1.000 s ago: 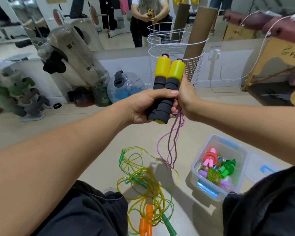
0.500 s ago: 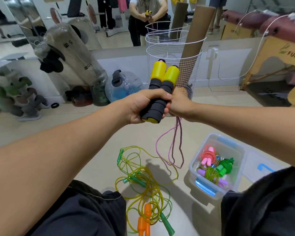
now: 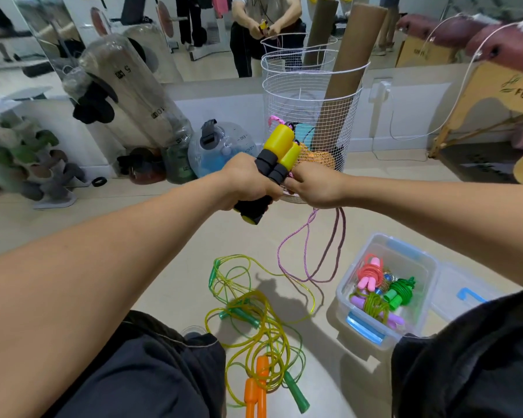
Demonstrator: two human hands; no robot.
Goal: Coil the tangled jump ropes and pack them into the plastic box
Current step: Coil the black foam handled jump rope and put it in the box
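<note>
Hands together on the two yellow-and-black foam rope handles [image 3: 272,164], held up in front of you.

Your left hand [image 3: 248,184] wraps its fingers tightly around both handles; your right hand [image 3: 313,188] is closed on the thin purple cord [image 3: 310,251], which hangs in loops down to the floor. The clear plastic box with blue latches [image 3: 417,260] stands at your right with coiled ropes inside. The tangled yellow-green ropes [image 3: 254,309] lie between your knees.

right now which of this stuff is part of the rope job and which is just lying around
Part of the job:
- yellow and black handles, held in left hand
- purple cord, at right hand
- tangled ropes on floor
- plastic box
- box lid

Lying about:
- wire basket
- cardboard tube
- water weights
</note>
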